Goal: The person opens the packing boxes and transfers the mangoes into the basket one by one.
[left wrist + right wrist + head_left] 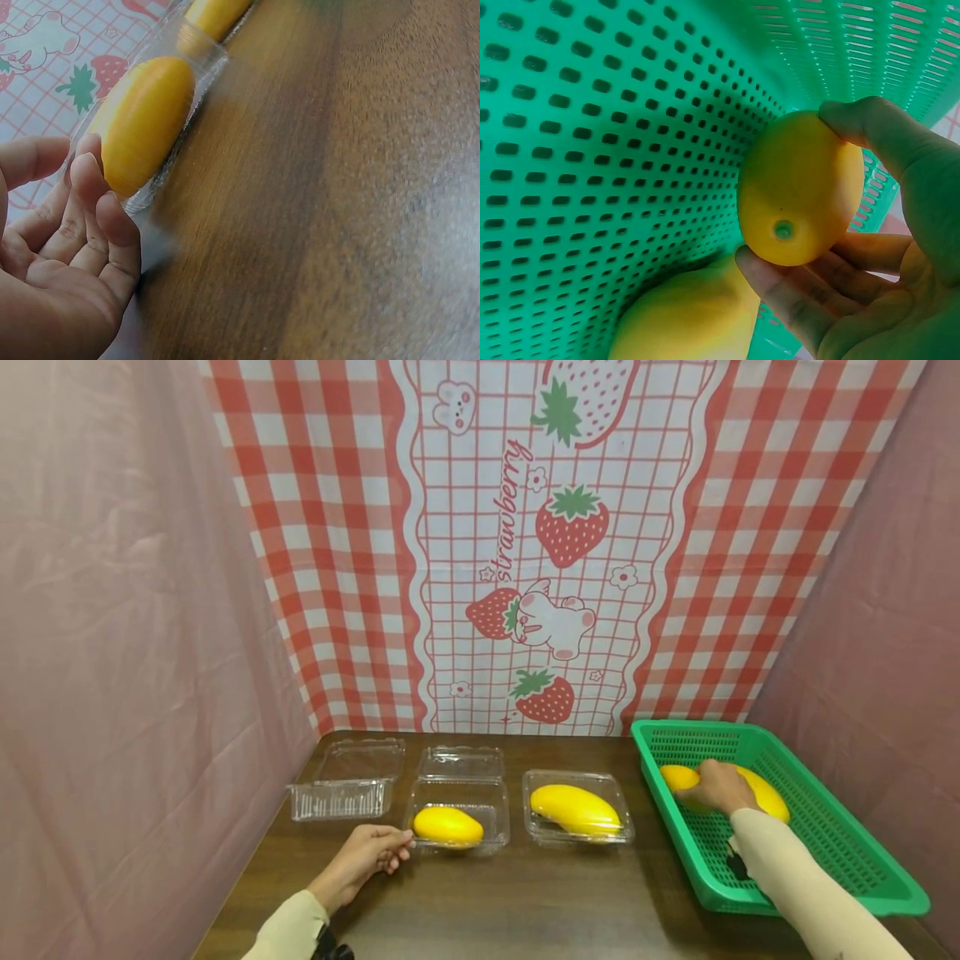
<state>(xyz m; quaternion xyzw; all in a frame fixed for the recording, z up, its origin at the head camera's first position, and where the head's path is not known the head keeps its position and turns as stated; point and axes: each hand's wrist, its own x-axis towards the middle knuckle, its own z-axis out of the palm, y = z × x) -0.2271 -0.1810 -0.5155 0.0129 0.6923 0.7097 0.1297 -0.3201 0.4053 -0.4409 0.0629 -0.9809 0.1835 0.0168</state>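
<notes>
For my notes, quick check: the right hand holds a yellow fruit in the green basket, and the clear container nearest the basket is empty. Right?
The container isn't empty: the head view shows a yellow fruit in it. The right hand does hold another in the green basket.

1. Desk (480, 902): brown, streaked with darker wood grain.
2. Basket (832, 831), by the desk's right edge: solid green, patterned with rows of small slots.
3. Inside it, a front mango (795, 169), yellow with a green spot at one end, and a rear mango (767, 795), plain yellow.
4. Left box (341, 800), towards the desk's far left corner, middle box (493, 814) and right box (618, 789): colourless, transparent, with whitish glints.
5. Middle box's mango (447, 825) and right box's mango (576, 808): plain yellow.
6. Backdrop (360, 543), beyond the desk's far edge: red-and-white gingham flanking a white panel with red grid, red strawberries, green leaves.
7. Side curtain (135, 652): dusty pink.
8. Sleeve (813, 881): cream.
</notes>
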